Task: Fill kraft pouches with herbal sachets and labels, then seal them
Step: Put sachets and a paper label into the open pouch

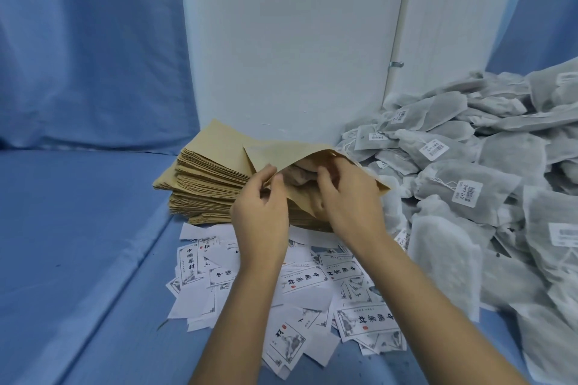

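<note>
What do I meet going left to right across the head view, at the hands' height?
Stack of kraft pouches, left hand, right hand, pile of herbal sachets. Both hands hold an open pouch.

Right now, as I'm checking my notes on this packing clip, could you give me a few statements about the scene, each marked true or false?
1. The left hand and right hand both grip the tan kraft paper pouch at its mouth. True.
2. That pouch is sealed shut. False: its mouth is pulled open.
3. The stack of flat kraft pouches lies to the right of the held one. False: it lies to its left.
4. The grey mesh herbal sachets are heaped on the person's right. True.
5. The white printed paper labels sit in a neat pile. False: they lie scattered on the blue cloth.
</note>
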Available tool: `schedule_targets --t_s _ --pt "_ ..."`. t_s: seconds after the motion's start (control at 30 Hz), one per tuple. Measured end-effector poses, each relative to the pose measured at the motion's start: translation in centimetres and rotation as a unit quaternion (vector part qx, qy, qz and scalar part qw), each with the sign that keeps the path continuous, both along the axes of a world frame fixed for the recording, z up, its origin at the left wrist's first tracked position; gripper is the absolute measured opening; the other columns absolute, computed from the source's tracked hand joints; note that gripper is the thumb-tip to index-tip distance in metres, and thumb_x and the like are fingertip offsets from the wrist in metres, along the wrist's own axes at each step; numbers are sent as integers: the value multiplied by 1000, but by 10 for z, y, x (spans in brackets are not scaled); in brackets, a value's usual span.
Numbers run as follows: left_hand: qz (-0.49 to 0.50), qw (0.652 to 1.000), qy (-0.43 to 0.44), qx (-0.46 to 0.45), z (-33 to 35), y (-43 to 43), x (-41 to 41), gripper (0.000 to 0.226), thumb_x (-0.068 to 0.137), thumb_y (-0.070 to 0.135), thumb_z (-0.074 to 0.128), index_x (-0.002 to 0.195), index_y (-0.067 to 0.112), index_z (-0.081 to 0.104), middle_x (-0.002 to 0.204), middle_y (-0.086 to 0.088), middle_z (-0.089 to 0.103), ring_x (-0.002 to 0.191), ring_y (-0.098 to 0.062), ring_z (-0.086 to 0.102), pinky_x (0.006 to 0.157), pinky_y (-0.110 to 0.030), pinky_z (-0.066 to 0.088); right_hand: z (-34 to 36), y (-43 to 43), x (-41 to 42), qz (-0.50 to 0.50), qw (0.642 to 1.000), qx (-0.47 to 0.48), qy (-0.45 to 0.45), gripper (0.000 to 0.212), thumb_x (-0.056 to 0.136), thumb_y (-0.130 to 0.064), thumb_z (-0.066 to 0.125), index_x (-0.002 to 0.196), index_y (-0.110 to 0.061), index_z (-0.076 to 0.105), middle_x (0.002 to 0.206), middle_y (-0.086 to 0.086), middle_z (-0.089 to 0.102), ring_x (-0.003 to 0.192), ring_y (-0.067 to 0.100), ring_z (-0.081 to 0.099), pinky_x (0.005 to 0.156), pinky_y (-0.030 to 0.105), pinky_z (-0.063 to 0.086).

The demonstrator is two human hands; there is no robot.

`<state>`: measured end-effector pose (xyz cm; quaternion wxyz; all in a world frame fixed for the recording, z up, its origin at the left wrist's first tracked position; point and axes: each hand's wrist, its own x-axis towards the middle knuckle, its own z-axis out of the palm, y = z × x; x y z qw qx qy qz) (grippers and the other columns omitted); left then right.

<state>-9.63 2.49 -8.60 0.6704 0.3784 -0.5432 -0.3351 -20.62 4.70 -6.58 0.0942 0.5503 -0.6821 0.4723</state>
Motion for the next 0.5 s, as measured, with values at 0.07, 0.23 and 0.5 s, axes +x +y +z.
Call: schedule_targets --t_s 0.07,0.23,0.5 --pt "-24 999 28 16 -1 -3 3 22 92 14 57 111 22 65 105 19 64 94 17 56 80 -3 42 -2 9 -1 80 995 -44 -39 16 91 -23 55 84 -14 66 82 -3 64 79 15 58 68 26 39" --pt "-56 993 100 19 0 -13 13 18 89 5 61 92 22 67 89 21 68 84 8 64 74 -17 52 -8 26 -13 312 889 301 -148 20 91 -21 60 75 -12 68 69 3 71 52 18 65 49 24 49" --pt "-24 997 71 3 -3 -14 20 23 85 17 70 84 40 70 96 20 68 103 -10 64 91 -40 53 -48 12 -19 176 894 367 190 34 84 -14 55 116 -9 61 107 9 67 99 26 60 83 43 53"
